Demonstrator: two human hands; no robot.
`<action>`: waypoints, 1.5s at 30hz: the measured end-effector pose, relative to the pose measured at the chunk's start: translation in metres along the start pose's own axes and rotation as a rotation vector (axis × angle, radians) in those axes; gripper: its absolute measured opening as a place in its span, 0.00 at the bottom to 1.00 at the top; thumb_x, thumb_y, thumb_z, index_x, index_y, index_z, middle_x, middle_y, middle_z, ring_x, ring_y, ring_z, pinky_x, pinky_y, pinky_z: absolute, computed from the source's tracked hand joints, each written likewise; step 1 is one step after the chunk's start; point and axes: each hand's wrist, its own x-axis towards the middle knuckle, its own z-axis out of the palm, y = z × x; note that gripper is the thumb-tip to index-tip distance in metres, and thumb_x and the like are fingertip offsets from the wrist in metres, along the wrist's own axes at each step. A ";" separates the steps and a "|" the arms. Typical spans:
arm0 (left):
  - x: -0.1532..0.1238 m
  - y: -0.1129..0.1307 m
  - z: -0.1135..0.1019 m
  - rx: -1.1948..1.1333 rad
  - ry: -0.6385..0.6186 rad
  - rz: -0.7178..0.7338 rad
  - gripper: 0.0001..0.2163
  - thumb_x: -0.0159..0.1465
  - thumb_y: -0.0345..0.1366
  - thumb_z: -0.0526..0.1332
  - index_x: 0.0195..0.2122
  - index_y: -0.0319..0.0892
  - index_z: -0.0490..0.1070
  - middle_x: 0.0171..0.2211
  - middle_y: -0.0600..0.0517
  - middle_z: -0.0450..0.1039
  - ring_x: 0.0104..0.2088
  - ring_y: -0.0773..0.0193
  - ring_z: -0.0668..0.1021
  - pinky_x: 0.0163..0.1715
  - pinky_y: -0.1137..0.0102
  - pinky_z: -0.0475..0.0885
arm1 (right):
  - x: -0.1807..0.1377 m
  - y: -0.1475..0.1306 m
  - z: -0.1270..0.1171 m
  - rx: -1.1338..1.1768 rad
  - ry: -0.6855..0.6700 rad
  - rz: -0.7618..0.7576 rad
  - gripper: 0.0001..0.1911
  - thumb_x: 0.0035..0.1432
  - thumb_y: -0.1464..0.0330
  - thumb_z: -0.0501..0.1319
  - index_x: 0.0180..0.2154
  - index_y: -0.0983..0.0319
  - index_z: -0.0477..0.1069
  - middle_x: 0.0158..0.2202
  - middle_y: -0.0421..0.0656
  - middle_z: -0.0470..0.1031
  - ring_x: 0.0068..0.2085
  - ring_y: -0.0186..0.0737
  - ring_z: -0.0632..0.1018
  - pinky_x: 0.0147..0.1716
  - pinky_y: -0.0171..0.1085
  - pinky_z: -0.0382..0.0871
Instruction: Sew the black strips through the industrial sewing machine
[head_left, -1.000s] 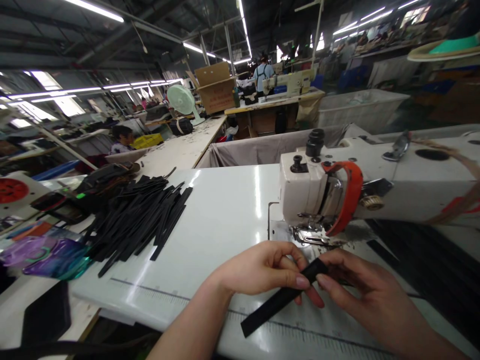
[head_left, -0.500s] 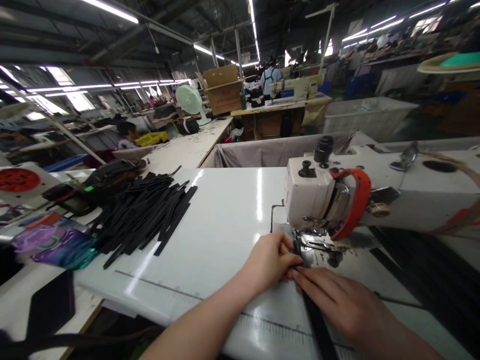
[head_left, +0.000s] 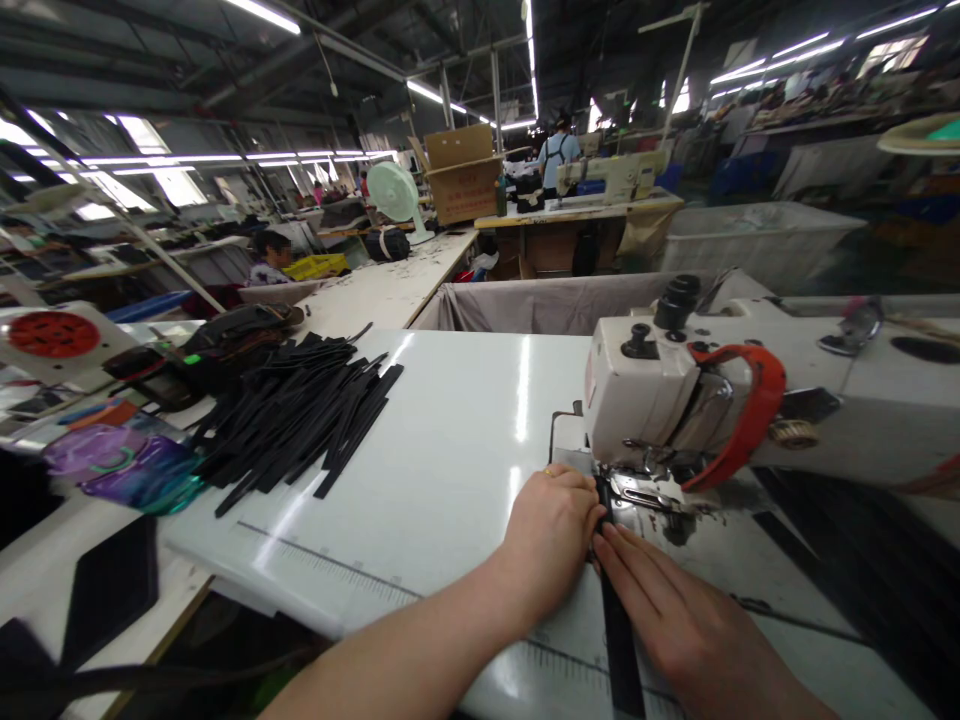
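A long black fabric strip [head_left: 622, 640] runs from the table's front edge up to the metal presser foot [head_left: 637, 490] of a white sewing machine [head_left: 637, 390]. My left hand [head_left: 555, 535] is closed on the strip just in front of the foot, its fingers curled and its knuckles up. Behind it, my right hand [head_left: 682, 610] lies low along the strip's right side. Its long fingers are pressed together, with the tips at the strip beside my left fingers. The right thumb is hidden.
Many cut black strips [head_left: 300, 410] lie piled at the table's left. A purple and teal pouch [head_left: 135, 465] sits beside them. More black material [head_left: 847, 560] lies right of the machine. Beyond the table stands a cloth-lined bin [head_left: 517, 305]. Other people work farther back.
The view has shifted slightly, moving the scene to the right. My left fingers have curled more tightly by the foot, and my right hand stays close behind on the strip.
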 end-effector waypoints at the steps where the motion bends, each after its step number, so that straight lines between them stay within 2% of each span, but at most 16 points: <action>1: 0.000 0.000 0.001 0.001 0.003 -0.002 0.09 0.67 0.30 0.58 0.33 0.39 0.76 0.37 0.48 0.77 0.41 0.60 0.76 0.47 0.67 0.73 | 0.001 0.000 0.000 -0.001 0.000 -0.004 0.23 0.55 0.86 0.44 0.43 0.72 0.74 0.43 0.53 0.79 0.42 0.44 0.81 0.38 0.37 0.78; 11: -0.002 -0.010 0.017 0.000 0.036 0.022 0.13 0.69 0.33 0.53 0.30 0.40 0.74 0.34 0.47 0.74 0.39 0.59 0.75 0.45 0.66 0.72 | 0.000 0.001 0.001 0.026 -0.001 0.019 0.23 0.57 0.85 0.44 0.43 0.71 0.74 0.43 0.51 0.79 0.43 0.42 0.81 0.39 0.37 0.78; 19: 0.001 -0.016 0.031 0.014 0.028 0.028 0.15 0.70 0.30 0.51 0.27 0.40 0.70 0.31 0.48 0.71 0.36 0.61 0.74 0.44 0.66 0.71 | 0.005 0.001 0.001 0.075 0.019 0.067 0.23 0.58 0.84 0.43 0.42 0.71 0.75 0.41 0.49 0.80 0.41 0.42 0.81 0.39 0.37 0.77; 29: 0.001 -0.004 0.012 0.030 0.068 0.027 0.11 0.68 0.29 0.55 0.29 0.39 0.73 0.33 0.48 0.74 0.38 0.61 0.75 0.45 0.67 0.72 | 0.000 0.003 0.007 0.092 0.011 0.098 0.22 0.58 0.83 0.44 0.45 0.70 0.74 0.42 0.49 0.79 0.43 0.41 0.79 0.40 0.36 0.77; 34: 0.005 -0.006 0.011 -0.003 0.119 0.025 0.11 0.67 0.27 0.55 0.30 0.38 0.74 0.36 0.48 0.76 0.40 0.60 0.75 0.46 0.66 0.72 | 0.001 0.008 0.008 0.071 0.021 0.141 0.22 0.58 0.83 0.44 0.45 0.70 0.73 0.43 0.50 0.78 0.44 0.41 0.78 0.42 0.37 0.75; 38: 0.005 -0.009 0.012 -0.056 0.119 0.021 0.11 0.66 0.27 0.56 0.28 0.39 0.74 0.37 0.49 0.77 0.40 0.59 0.75 0.47 0.65 0.72 | 0.001 0.013 0.003 0.205 0.034 0.142 0.20 0.62 0.80 0.44 0.42 0.66 0.74 0.40 0.47 0.78 0.41 0.40 0.78 0.38 0.37 0.74; 42: 0.004 -0.007 0.011 -0.097 0.111 0.006 0.09 0.65 0.25 0.56 0.30 0.39 0.74 0.37 0.49 0.76 0.41 0.59 0.75 0.49 0.63 0.71 | 0.001 0.016 -0.004 0.409 0.000 0.148 0.18 0.64 0.77 0.46 0.35 0.62 0.74 0.31 0.43 0.75 0.33 0.38 0.75 0.32 0.36 0.71; 45: 0.004 -0.006 0.010 -0.105 0.106 0.006 0.09 0.65 0.25 0.56 0.30 0.39 0.74 0.37 0.49 0.77 0.42 0.59 0.75 0.50 0.63 0.71 | 0.002 0.019 -0.007 0.533 -0.023 0.135 0.17 0.64 0.76 0.48 0.33 0.60 0.73 0.29 0.41 0.74 0.31 0.38 0.73 0.31 0.36 0.68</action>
